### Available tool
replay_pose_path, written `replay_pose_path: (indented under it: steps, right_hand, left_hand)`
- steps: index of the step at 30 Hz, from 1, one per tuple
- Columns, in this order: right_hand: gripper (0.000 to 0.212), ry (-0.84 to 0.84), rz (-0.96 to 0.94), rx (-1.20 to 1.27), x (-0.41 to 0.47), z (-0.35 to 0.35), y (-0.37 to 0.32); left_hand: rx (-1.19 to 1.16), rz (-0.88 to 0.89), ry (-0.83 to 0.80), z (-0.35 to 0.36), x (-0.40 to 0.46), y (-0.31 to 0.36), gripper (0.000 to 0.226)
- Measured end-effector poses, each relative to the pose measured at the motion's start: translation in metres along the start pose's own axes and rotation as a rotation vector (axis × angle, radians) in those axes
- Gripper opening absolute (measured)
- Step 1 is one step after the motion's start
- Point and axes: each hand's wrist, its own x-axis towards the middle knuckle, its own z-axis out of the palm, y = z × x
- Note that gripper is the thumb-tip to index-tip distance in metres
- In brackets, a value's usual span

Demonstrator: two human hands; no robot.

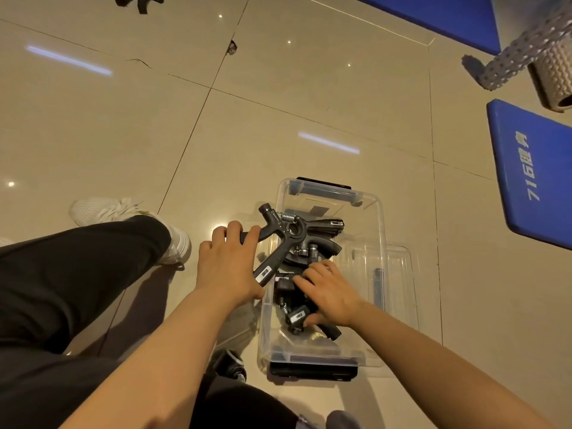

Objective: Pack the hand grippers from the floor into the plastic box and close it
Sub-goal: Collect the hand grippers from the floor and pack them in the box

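A clear plastic box with black latches stands open on the tiled floor in front of me. Several black hand grippers lie piled inside it. My left hand grips one handle of a black hand gripper, holding it over the box's left rim. My right hand reaches inside the box, its fingers and thumb curled round another black hand gripper near the front. The clear lid lies on the floor against the box's right side.
My legs in black trousers and a white shoe are at the left. Blue mats lie at the right, with a grey foam roller beyond. A dark object sits on the floor at the far top left.
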Motion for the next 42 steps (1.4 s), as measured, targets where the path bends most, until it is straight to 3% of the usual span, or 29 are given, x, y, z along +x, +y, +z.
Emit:
replay_pose_path:
  steps: [4,12,16,29,34,42]
  right_hand:
    - [0.09,0.167,0.335,0.128,-0.003,-0.003,0.011]
    - [0.083,-0.007,0.615,0.447,0.033,0.011,-0.002]
    - [0.093,-0.083,0.573,0.506,0.037,0.009,0.004]
    - [0.088,-0.053,0.527,0.492,0.038,0.005,0.0]
    - [0.089,-0.117,0.55,0.5,0.044,0.001,0.0]
    - [0.082,-0.057,0.556,0.58,0.042,0.001,-0.004]
  left_hand:
    - [-0.008,-0.007,-0.009,0.001,0.001,-0.003,0.103]
    - [0.009,-0.006,-0.007,0.0,-0.002,-0.001,0.101]
    - [-0.007,-0.007,-0.012,0.0,-0.002,-0.001,0.101]
    - [-0.012,-0.001,0.011,-0.003,-0.002,-0.001,0.101]
    - [-0.015,-0.004,-0.003,-0.003,-0.003,0.0,0.1]
    - [-0.005,-0.001,-0.013,-0.003,-0.006,-0.001,0.101]
